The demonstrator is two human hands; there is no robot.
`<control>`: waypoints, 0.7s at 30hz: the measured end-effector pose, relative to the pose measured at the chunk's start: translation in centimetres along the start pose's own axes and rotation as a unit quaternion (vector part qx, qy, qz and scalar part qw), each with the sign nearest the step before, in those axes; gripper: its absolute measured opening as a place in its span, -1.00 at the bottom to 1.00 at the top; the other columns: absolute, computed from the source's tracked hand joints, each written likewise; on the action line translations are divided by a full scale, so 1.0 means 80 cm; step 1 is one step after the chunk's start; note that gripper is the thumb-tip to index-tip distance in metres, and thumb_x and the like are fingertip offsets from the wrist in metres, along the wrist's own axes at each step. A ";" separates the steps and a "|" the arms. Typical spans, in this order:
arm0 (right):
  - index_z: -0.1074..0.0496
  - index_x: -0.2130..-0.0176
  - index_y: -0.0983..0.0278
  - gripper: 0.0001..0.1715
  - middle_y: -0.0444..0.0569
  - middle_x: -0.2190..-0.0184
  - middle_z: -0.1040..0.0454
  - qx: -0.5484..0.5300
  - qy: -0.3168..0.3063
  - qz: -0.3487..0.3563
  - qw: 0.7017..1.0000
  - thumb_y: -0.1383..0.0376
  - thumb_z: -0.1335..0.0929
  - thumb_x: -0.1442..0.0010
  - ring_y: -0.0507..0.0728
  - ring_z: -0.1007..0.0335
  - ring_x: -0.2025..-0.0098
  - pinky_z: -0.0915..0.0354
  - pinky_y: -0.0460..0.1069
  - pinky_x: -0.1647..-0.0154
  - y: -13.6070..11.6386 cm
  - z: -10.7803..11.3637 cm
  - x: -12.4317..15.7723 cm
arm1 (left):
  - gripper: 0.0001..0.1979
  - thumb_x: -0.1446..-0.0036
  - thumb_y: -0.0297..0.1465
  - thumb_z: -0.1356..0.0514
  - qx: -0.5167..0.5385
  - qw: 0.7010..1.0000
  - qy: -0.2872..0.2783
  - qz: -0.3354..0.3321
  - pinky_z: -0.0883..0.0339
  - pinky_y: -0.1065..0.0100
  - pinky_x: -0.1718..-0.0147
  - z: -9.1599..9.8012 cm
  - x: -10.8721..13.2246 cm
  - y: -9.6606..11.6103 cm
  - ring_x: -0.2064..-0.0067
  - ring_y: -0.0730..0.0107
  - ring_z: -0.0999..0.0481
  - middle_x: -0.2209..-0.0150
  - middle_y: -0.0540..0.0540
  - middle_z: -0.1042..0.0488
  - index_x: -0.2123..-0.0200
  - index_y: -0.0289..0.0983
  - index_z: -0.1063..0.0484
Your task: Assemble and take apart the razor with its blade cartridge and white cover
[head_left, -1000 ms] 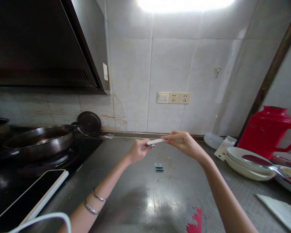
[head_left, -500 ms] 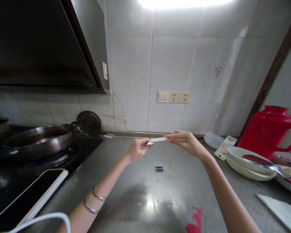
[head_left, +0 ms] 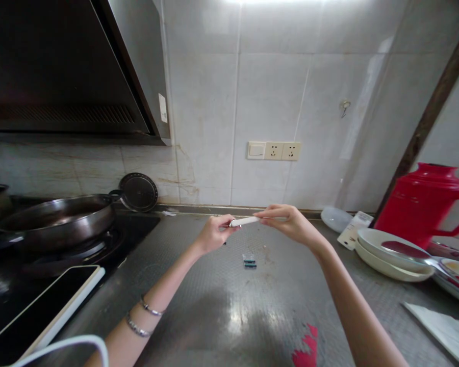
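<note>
Head view: the person's left hand (head_left: 213, 234) and right hand (head_left: 290, 224) are raised over the rear half of the counter (head_left: 202, 316), jointly gripping a slim white object (head_left: 245, 221). The left hand is closed on the object's left end, thumb and fingers pinching it; the right hand pinches the right end between extended fingers and thumb. The object is held clear of the surface, nearly level, its right end slightly higher, before the counter's back edge; its exact nature cannot be determined. Two silver bracelets (head_left: 138, 327) circle the left forearm. A small clear packet with dark strips (head_left: 249, 262) lies flat below the object, nearer the back edge than the front. A jagged red patch (head_left: 308, 346) is noted at the front edge. Along the counter's right edge stand a red jug (head_left: 415, 209) and, in front of it, stacked white dishes (head_left: 382, 265); a folded white sheet (head_left: 441, 331) lies toward the front right corner. Beyond the left edge, a metal pan (head_left: 67, 224) sits on the black stove (head_left: 139, 232). A device with a dark screen (head_left: 42, 306) lies at the front left corner.
</note>
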State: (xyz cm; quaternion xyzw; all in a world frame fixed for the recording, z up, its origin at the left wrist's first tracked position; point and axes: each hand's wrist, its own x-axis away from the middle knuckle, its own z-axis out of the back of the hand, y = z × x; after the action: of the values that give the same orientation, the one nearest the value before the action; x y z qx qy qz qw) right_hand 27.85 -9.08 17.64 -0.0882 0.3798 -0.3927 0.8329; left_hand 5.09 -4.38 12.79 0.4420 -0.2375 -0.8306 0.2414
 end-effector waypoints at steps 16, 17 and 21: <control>-0.52 0.18 0.25 -0.62 0.01 0.30 -0.49 -0.056 -0.006 -0.037 0.998 0.10 -0.31 -0.08 0.13 -0.37 0.26 -0.24 -0.02 0.24 0.007 -0.003 0.000 | -0.87 -0.04 -0.44 -0.14 0.010 1.000 -0.004 0.003 -0.31 0.46 0.27 0.001 0.000 -0.001 0.33 0.45 -0.44 0.39 -0.08 -0.49 0.36 -0.36 -0.44; -0.51 0.17 0.24 -0.62 0.01 0.31 -0.49 -0.055 -0.009 -0.032 0.998 0.10 -0.31 -0.08 0.12 -0.38 0.28 -0.24 -0.02 0.25 0.005 -0.004 -0.001 | -0.88 -0.04 -0.43 -0.14 0.001 1.000 -0.006 0.003 -0.30 0.47 0.30 0.001 0.000 0.000 0.35 0.46 -0.44 0.40 -0.07 -0.49 0.37 -0.35 -0.45; -0.51 0.16 0.22 -0.63 -0.01 0.34 -0.49 -0.036 -0.020 -0.015 0.999 0.11 -0.30 -0.10 0.10 -0.37 0.33 -0.25 -0.04 0.28 -0.002 -0.007 -0.002 | -0.87 -0.04 -0.42 -0.14 -0.037 0.999 -0.011 -0.002 -0.26 0.51 0.38 0.001 0.000 0.001 0.41 0.50 -0.41 0.46 -0.03 -0.47 0.38 -0.34 -0.46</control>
State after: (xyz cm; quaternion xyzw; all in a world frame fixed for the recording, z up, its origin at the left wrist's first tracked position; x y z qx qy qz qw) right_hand 27.28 -8.97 17.39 -0.1315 0.3760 -0.3895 0.8305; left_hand 5.00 -4.40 12.86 0.4236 -0.2085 -0.8442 0.2537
